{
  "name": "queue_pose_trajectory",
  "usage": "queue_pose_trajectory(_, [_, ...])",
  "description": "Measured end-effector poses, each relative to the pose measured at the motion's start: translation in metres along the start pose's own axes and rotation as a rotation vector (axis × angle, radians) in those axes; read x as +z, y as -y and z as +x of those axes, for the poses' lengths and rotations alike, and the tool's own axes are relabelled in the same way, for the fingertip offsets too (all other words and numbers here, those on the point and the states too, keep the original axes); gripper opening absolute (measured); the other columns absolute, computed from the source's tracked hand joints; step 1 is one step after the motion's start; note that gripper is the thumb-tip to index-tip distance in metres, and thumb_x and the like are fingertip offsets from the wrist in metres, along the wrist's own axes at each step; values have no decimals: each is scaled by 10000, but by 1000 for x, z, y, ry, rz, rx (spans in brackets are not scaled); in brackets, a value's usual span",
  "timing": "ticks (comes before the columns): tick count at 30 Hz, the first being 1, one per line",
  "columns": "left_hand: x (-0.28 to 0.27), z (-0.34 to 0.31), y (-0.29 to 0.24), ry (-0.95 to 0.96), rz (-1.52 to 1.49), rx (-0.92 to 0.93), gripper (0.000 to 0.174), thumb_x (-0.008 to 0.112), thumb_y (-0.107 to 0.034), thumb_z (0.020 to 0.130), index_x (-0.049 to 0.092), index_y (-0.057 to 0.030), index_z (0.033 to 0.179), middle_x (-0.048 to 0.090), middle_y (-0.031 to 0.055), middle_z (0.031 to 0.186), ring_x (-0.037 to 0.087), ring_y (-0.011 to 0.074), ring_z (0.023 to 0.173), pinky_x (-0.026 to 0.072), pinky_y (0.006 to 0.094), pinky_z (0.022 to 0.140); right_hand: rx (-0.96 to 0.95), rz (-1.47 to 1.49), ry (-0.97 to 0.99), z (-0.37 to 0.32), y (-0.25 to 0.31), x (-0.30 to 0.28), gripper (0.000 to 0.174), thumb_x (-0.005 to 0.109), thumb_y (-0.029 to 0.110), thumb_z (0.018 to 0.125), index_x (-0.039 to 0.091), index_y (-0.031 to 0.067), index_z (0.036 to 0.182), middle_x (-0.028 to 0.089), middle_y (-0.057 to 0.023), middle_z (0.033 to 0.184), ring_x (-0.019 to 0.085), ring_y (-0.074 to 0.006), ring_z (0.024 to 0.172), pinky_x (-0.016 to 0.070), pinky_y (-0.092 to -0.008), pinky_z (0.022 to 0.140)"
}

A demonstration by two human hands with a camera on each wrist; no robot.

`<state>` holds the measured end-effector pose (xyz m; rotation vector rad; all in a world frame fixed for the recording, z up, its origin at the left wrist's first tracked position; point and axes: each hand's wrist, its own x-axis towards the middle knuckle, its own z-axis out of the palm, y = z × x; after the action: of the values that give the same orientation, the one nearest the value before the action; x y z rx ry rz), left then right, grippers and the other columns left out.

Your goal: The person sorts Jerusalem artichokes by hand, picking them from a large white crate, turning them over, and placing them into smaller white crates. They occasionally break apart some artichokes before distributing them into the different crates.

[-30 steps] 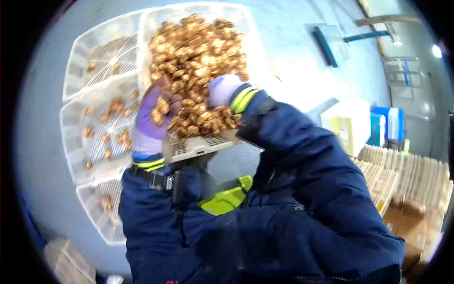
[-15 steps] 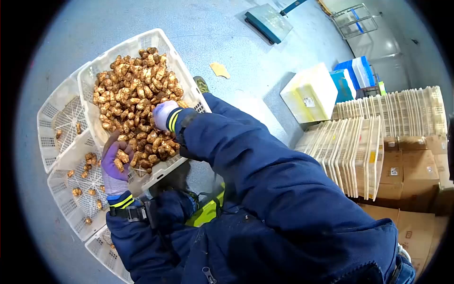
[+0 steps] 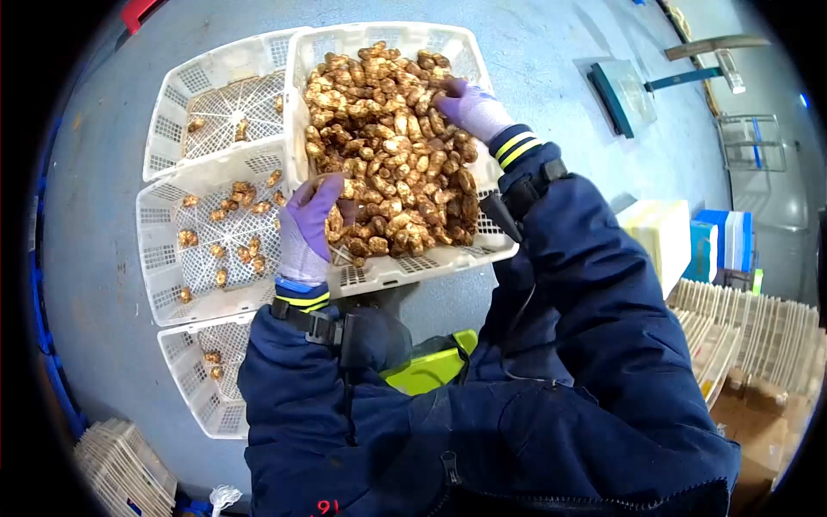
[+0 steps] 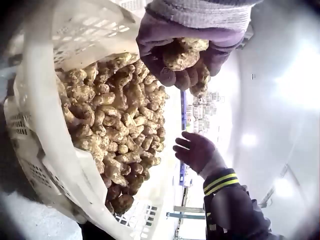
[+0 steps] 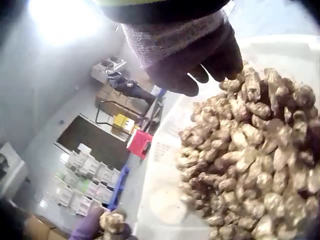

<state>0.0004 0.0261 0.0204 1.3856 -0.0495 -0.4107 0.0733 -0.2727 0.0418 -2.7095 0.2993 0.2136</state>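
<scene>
A white crate holds a heap of brown knobbly tubers. My gloved left hand is over the crate's near left corner; in the left wrist view that hand curls its fingers round several tubers. At the heap's far right side is my gloved right hand, palm down with its fingertips at the tubers. In the right wrist view, the right hand has loosely bent fingers beside the heap, with nothing seen in its grasp.
Left of the full crate stand white crates with a few scattered tubers. At the right are a platform scale, a foam box, and stacked crates. More stacked crates stand at the lower left.
My right hand has moved from the heap's near middle to its far right side. My left hand stays near the crate's corner with its tubers. The head view has shifted.
</scene>
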Motion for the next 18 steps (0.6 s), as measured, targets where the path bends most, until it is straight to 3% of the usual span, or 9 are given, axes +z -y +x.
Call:
queue_pose_trajectory(1, [0, -1, -6, -13, 17, -11, 298, 521, -243, 989, 646, -3, 1113, 628, 56, 756, 592, 110, 668, 472, 256, 613, 20, -79, 57, 11, -7, -5, 517, 571, 328, 866, 542, 22, 1282, 618, -251, 1174, 616, -364, 1060, 467, -403, 938])
queue_pose_trajectory(2, [-3, 2, 2, 17, 46, 36, 270, 527, -227, 986, 653, -33, 1126, 629, 52, 784, 600, 108, 686, 486, 254, 631, 42, 26, 143, 30, -17, -6, 559, 586, 319, 856, 505, -5, 1304, 609, -255, 1192, 601, -367, 1099, 464, -397, 954])
queue_pose_trajectory(4, [-1, 6, 12, -37, 52, 24, 258, 529, -209, 984, 652, -62, 1156, 635, 62, 857, 609, 112, 718, 504, 252, 665, 9, -62, 69, 67, -30, 2, 594, 604, 322, 851, 477, -7, 1329, 605, -255, 1204, 586, -360, 1133, 460, -394, 965])
queue_pose_trajectory(5, [3, 10, 10, -59, 128, -27, 281, 539, -232, 978, 649, -56, 1168, 637, 79, 938, 622, 114, 755, 519, 254, 689, 77, 163, 186, 77, -27, -4, 624, 609, 334, 859, 449, 7, 1365, 583, -244, 1254, 566, -362, 1168, 452, -405, 978])
queue_pose_trajectory(6, [3, 10, 4, -12, 41, -181, 357, 595, -283, 944, 628, -45, 1208, 642, 91, 1036, 631, 134, 835, 518, 268, 768, 46, -15, 118, 100, -36, 9, 647, 604, 360, 870, 419, 43, 1403, 542, -226, 1322, 536, -352, 1214, 422, -414, 1022])
queue_pose_trajectory(7, [6, 13, 1, -1, 68, -232, 400, 653, -272, 903, 617, -27, 1218, 653, 73, 1006, 612, 114, 860, 499, 249, 768, -9, -22, 148, 107, -32, 18, 654, 593, 381, 875, 406, 66, 1417, 486, -221, 1377, 502, -357, 1248, 401, -428, 1044])
queue_pose_trajectory(10, [14, 20, 29, -4, 131, -99, 573, 723, -253, 844, 525, 4, 1315, 646, 85, 1079, 589, 117, 914, 487, 245, 779, 68, -279, 141, 102, -15, 48, 664, 541, 491, 889, 379, 182, 1454, 271, -161, 1534, 370, -384, 1347, 339, -482, 1100])
queue_pose_trajectory(12, [18, 22, 23, -21, 97, -240, 553, 715, -266, 853, 537, 14, 1295, 644, 84, 1060, 590, 112, 905, 483, 234, 769, 33, -326, 158, 76, -1, 38, 725, 589, 532, 841, 401, 170, 1440, 349, -192, 1486, 391, -393, 1327, 351, -471, 1087])
queue_pose_trajectory(18, [19, 21, 11, 21, -177, -209, 450, 626, -192, 909, 519, 45, 1275, 621, 52, 799, 599, 123, 718, 489, 254, 614, -252, -452, 197, 11, 27, 63, 602, 711, 333, 755, 541, 102, 1283, 509, -170, 1287, 463, -374, 1200, 417, -489, 1007])
